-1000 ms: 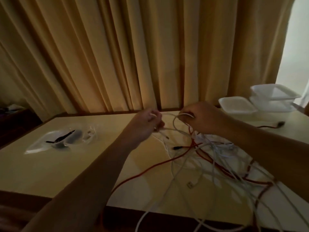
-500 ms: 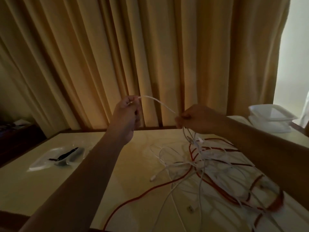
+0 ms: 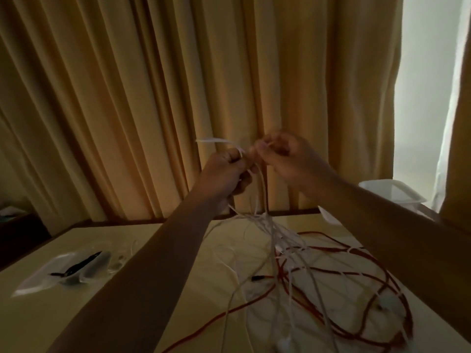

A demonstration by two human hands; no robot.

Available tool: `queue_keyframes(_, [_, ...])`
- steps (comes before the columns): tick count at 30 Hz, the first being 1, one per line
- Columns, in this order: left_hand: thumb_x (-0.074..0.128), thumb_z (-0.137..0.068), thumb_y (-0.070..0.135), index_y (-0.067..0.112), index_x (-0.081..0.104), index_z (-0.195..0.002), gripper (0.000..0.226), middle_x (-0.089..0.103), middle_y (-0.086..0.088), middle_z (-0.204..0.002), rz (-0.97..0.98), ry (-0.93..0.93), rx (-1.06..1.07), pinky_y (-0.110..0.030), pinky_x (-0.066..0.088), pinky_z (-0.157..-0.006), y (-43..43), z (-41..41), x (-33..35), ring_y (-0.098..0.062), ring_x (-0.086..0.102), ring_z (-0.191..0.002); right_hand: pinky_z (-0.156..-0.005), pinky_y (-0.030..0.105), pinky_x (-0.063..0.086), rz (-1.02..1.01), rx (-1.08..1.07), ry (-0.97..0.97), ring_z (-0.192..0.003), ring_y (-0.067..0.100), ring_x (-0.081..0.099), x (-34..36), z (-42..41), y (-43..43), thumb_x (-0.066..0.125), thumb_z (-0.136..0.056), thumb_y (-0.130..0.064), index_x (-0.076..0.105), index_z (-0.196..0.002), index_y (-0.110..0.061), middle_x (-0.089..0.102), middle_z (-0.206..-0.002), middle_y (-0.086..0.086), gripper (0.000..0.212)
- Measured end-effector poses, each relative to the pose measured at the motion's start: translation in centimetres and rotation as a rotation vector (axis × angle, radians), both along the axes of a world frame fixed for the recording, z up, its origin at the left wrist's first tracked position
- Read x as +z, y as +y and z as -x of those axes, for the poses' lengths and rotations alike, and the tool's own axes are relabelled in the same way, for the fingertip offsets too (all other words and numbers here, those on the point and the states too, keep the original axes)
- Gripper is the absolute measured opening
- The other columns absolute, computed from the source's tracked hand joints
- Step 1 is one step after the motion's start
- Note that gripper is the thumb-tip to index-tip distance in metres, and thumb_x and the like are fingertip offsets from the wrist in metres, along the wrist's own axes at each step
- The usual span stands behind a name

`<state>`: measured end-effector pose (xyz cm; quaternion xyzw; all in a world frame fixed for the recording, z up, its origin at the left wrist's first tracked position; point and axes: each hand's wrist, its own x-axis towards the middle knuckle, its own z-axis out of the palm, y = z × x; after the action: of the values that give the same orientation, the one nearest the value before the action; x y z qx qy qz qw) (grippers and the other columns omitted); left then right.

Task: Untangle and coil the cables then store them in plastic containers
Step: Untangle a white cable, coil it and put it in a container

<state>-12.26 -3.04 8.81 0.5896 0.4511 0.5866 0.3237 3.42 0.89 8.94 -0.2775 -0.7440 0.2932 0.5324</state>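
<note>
The left hand (image 3: pixel 224 171) and right hand (image 3: pixel 285 159) both pinch a white cable (image 3: pixel 260 189) lifted above the counter (image 3: pixel 38 314). One red cable (image 3: pixel 328 237) lies below in a white tangle (image 3: pixel 274 235) too mixed to count. The right arm (image 3: pixel 382 225) hides part of one plastic container (image 3: pixel 392 192).

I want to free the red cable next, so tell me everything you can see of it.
The red cable is thin and looks rubber-coated. It lies slack on the table in wide loops at the right, interlaced with the white cables. One strand runs toward the near edge; a dark plug seems to end another. The left hand and right hand grip white strands above, not touching it.
</note>
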Motion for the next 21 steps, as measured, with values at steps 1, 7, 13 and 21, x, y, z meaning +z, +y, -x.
queue_keyframes(1, [0.056, -0.106, 0.023, 0.0, 0.064, -0.094, 0.027, 0.062, -0.001, -0.065, -0.019, -0.036, -0.015, -0.019, 0.026, -0.038, 0.1, -0.2, 0.7, -0.009, 0.042, -0.044, -0.084, 0.035, 0.056, 0.081, 0.0, -0.104, -0.092, 0.01, 0.07, -0.6, -0.3, 0.3, 0.065, -0.084, -0.062, 0.07, -0.101, -0.032, 0.075, -0.094, -0.008, 0.035])
queue_keyframes(7, [0.051, -0.108, 0.026, 0.007, 0.064, -0.095, 0.027, 0.059, -0.005, -0.071, -0.076, -0.291, -0.044, -0.022, 0.025, -0.039, 1.2, 0.0, 2.8, -0.011, 0.045, -0.049, -0.065, 0.02, 0.047, 0.165, -0.091, -0.563, -0.078, 0.002, 0.067, -2.5, -2.7, 0.7, 0.059, -0.097, -0.052, 0.08, -0.101, -0.03, 0.076, -0.093, -0.008, 0.031])
queue_keyframes(13, [0.062, -0.1, 0.046, 0.014, 0.059, -0.078, 0.039, 0.049, 0.0, -0.059, 0.158, -0.004, 0.207, -0.024, 0.029, -0.045, 1.0, -0.3, -1.0, -0.01, 0.04, -0.045, -0.084, 0.03, 0.054, -0.035, -0.147, -0.407, -0.088, 0.008, 0.069, 0.5, -4.2, 0.6, 0.058, -0.098, -0.045, 0.075, -0.099, -0.024, 0.075, -0.093, -0.007, 0.027])
queue_keyframes(21, [0.043, -0.109, 0.037, 0.007, 0.063, -0.098, 0.038, 0.058, -0.007, -0.066, -0.02, -0.266, -0.035, -0.019, 0.03, -0.038, 0.7, -0.1, 1.1, -0.014, 0.054, -0.05, -0.07, 0.022, 0.048, 0.104, -0.007, -0.712, -0.073, 0.0, 0.068, -1.1, -3.5, 0.5, 0.065, -0.096, -0.039, 0.077, -0.091, -0.027, 0.075, -0.081, -0.008, 0.018])
